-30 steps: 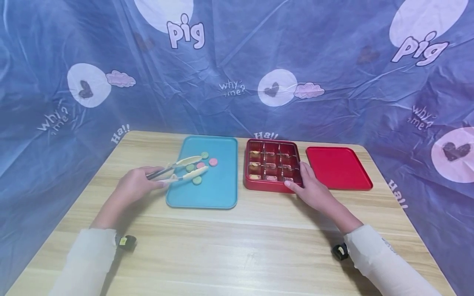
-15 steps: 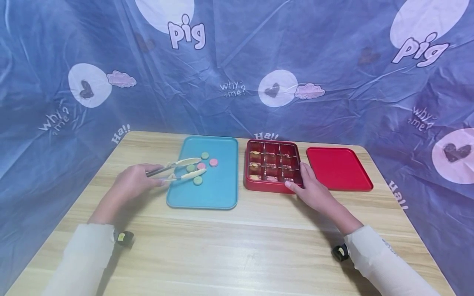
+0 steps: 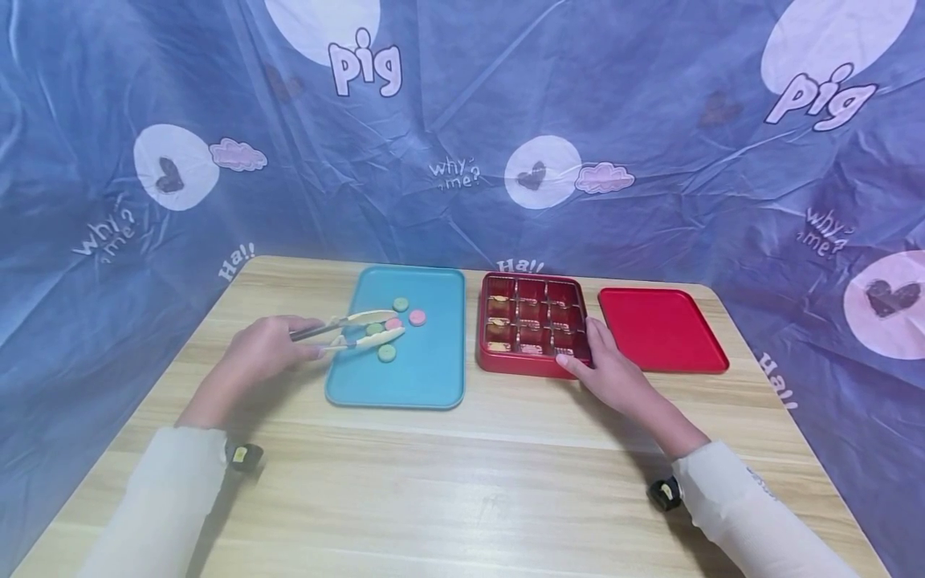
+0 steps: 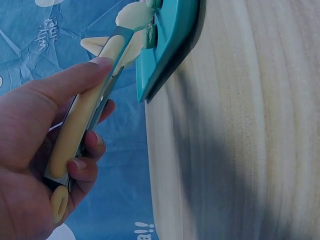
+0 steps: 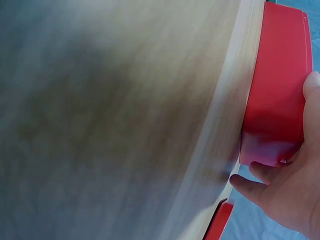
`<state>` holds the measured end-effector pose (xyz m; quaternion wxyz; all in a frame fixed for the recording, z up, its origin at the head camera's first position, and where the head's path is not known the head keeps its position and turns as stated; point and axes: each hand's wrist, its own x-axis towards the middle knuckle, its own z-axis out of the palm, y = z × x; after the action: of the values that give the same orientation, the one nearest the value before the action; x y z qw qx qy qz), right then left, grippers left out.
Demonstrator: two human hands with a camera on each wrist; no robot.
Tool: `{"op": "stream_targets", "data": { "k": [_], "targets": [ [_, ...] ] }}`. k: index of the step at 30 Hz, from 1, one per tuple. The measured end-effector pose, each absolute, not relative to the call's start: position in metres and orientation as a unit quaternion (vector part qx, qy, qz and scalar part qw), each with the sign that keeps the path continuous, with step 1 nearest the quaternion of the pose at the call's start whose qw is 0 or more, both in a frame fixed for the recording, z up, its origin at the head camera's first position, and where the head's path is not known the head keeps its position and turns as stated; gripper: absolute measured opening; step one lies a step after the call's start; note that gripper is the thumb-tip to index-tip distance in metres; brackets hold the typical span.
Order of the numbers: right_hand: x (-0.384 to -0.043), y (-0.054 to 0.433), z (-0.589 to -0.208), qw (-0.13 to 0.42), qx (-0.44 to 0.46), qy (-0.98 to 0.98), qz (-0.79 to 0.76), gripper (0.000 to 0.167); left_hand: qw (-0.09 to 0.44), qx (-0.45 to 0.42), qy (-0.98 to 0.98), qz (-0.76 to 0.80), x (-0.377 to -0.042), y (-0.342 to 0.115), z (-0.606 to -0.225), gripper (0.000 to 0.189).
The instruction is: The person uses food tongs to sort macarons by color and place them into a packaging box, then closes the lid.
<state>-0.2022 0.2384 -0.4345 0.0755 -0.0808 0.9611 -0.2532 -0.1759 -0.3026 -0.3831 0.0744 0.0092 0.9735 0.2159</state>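
Note:
My left hand (image 3: pixel 266 350) grips a pair of tongs (image 3: pixel 381 338) with cream tips and metal arms. The tongs' tips are spread above the blue tray (image 3: pixel 426 381), on either side of a green macaron (image 3: pixel 374 329) and a pink macaron (image 3: pixel 393 323), both partly covered by the tongs. Around them lie another pink macaron (image 3: pixel 417 318) and green macarons (image 3: pixel 387 353). In the left wrist view the thumb presses along the tongs' handle (image 4: pixel 82 112). My right hand (image 3: pixel 617 371) holds the near right corner of a red box (image 3: pixel 516 364), thumb on its front rim and fingers along its right side.
Inside the box a clear divider (image 3: pixel 531 323) forms several square compartments. A red lid (image 3: pixel 661 331) lies to the box's right. All stand on a wooden table (image 3: pixel 462 482), with a blue printed cloth (image 3: pixel 448 96) hanging behind and at both sides.
The tongs' upper tip has come down slightly, and the gap between the two tips is a little narrower. My right hand and the box stay in place.

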Motion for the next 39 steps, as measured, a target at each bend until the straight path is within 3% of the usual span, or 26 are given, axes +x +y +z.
{"op": "stream_targets", "data": {
  "k": [25,30,39],
  "targets": [
    [-0.203,0.238,-0.436,0.069,-0.085,0.961,-0.255,0.113,0.057,0.022,0.966,0.252,-0.18,-0.292,-0.375,0.068],
    [-0.203,0.239,-0.436,0.067,-0.087,0.961,-0.254,0.113,0.057,0.024,0.959,0.275,-0.184,-0.28,-0.373,0.077],
    [-0.203,0.239,-0.436,0.067,-0.087,0.96,-0.258,0.112,0.072,0.043,0.948,0.307,-0.2,-0.244,-0.369,0.068]
  ]
}}
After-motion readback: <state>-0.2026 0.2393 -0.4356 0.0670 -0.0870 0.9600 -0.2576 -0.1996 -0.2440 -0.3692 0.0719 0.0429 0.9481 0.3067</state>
